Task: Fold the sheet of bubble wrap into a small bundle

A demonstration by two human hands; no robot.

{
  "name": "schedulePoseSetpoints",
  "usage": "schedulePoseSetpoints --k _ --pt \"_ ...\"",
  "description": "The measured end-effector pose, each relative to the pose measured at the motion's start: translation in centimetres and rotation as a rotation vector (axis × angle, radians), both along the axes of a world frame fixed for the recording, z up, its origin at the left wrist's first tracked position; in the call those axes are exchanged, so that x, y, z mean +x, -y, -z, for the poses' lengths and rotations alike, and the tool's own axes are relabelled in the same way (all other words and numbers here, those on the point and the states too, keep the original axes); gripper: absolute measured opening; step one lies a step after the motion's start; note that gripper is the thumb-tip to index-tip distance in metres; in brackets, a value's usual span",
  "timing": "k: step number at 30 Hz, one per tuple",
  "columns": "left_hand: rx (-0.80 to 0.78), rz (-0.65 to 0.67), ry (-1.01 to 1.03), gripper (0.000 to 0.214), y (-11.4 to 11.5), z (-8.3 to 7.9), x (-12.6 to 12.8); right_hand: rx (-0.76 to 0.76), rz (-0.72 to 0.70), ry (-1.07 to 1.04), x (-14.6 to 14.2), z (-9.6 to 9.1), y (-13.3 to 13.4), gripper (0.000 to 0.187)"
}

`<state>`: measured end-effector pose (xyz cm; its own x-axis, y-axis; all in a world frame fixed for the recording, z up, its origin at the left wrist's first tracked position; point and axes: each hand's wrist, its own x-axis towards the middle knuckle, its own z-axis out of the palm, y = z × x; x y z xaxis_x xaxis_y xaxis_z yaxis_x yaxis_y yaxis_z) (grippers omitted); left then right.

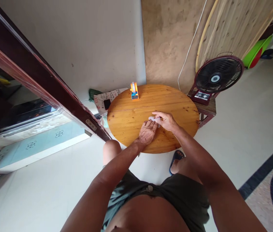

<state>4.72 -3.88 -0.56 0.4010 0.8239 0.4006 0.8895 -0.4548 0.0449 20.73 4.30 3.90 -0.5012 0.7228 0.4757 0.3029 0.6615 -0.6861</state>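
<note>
My left hand (148, 131) lies palm down on the round wooden table (124, 124), fingers stretched out and pressing on the near side of a thin whitish sheet (155, 119). With thumb and fingers pinched, my right hand (167, 121) grips the sheet's far right part. The sheet looks crumpled or folded and semi-transparent; whether it is paper or plastic I cannot tell. Part of it is hidden under my fingers. Toward the table's back edge stands a small orange and blue object (134, 91) with a round upper part, apart from both hands.
A dark fan (215, 78) stands on a wooden stool (207, 108) right of the table. Behind the table's left side lie a printed sack (100, 102) and a black phone-like object (107, 104). A door frame (54, 87) rises at left; a white cord (191, 48) hangs behind.
</note>
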Motion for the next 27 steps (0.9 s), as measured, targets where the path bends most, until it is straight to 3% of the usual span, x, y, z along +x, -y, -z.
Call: schedulePoseSetpoints --k 6,10,13,16,19,21,23,27 --pt "-0.056 -0.027 0.055 0.057 1.0 0.6 0.2 0.079 0.014 -0.02 0.3 1.3 0.2 0.037" --pt "-0.162 -0.037 0.217 0.066 1.5 0.2 0.0 0.148 0.034 0.008 0.5 2.0 0.5 0.038" --pt "-0.202 0.011 0.379 0.06 1.5 0.2 -0.5 0.219 0.032 0.052 0.5 2.3 1.1 0.038" --pt "-0.145 0.082 0.578 0.045 1.1 0.8 -1.2 0.294 0.031 0.078 0.4 2.6 1.8 0.04" --pt "-0.038 -0.016 0.743 0.043 0.2 1.2 -2.3 0.349 0.043 0.078 0.3 3.0 2.2 0.043" --pt "-0.032 -0.053 0.704 0.055 -0.5 1.1 -3.1 0.365 0.044 0.086 0.3 3.1 2.4 0.045" --pt "-0.052 0.011 0.573 0.063 -1.3 0.7 -3.7 0.363 0.044 0.094 0.3 3.3 2.6 0.046" --pt "-0.051 0.185 0.376 0.046 -3.0 -0.1 -4.4 0.347 0.033 0.088 0.6 3.5 3.0 0.04"
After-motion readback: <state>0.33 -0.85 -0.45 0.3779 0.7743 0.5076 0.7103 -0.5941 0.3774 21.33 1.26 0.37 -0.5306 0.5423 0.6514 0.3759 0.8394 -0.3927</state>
